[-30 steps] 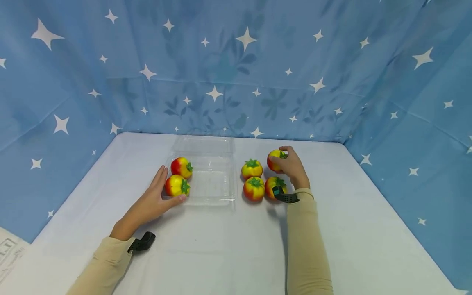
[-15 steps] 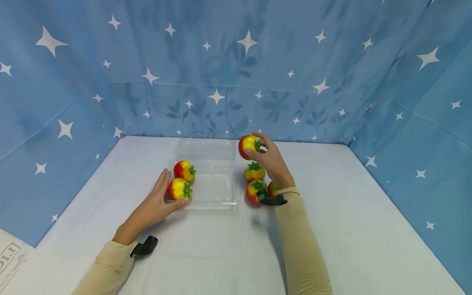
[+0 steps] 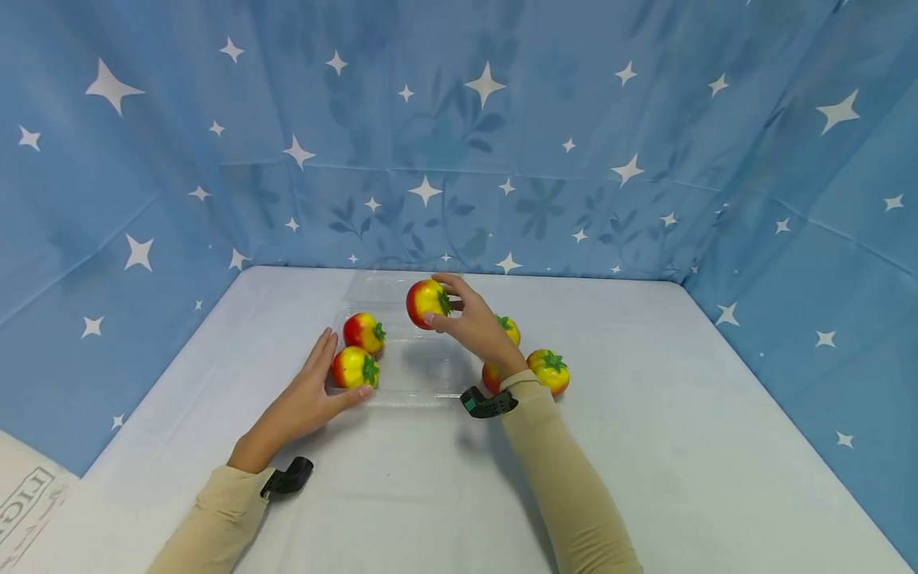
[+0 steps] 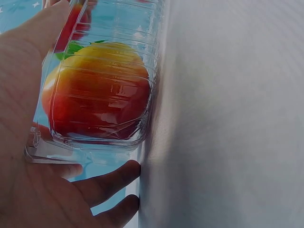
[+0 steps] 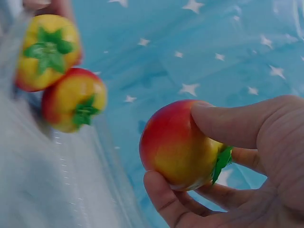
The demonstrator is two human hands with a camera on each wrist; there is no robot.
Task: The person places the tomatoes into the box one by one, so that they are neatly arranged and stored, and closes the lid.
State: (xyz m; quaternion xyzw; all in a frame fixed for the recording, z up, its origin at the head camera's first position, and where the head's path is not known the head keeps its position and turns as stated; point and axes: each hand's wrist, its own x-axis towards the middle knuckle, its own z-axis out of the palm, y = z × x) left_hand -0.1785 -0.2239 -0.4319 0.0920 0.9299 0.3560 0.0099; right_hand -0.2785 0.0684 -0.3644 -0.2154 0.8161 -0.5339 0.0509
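Observation:
In the head view my right hand (image 3: 469,323) holds a red-and-yellow toy fruit (image 3: 425,304) with a green leafy cap above the clear plastic box (image 3: 412,397). Thumb and fingers pinch the fruit (image 5: 178,147) in the right wrist view, its leafy cap toward the palm. Two similar fruits, a rear one (image 3: 362,332) and a front one (image 3: 353,367), sit at the box's left side. My left hand (image 3: 308,399) rests against the box's left front corner, fingers and thumb extended. Through the ribbed wall, the left wrist view shows a fruit (image 4: 104,90) inside.
The box's transparent lid (image 3: 373,285) lies folded back behind it. Right of the box, several more fruits, including one toy fruit (image 3: 551,371), stand on the white table (image 3: 681,446), partly hidden by my right arm. A blue star-patterned curtain (image 3: 459,119) surrounds the table's back and sides.
My right hand has lifted the fruit from the group on the right and carried it left over the box. My left hand stays at the box's corner.

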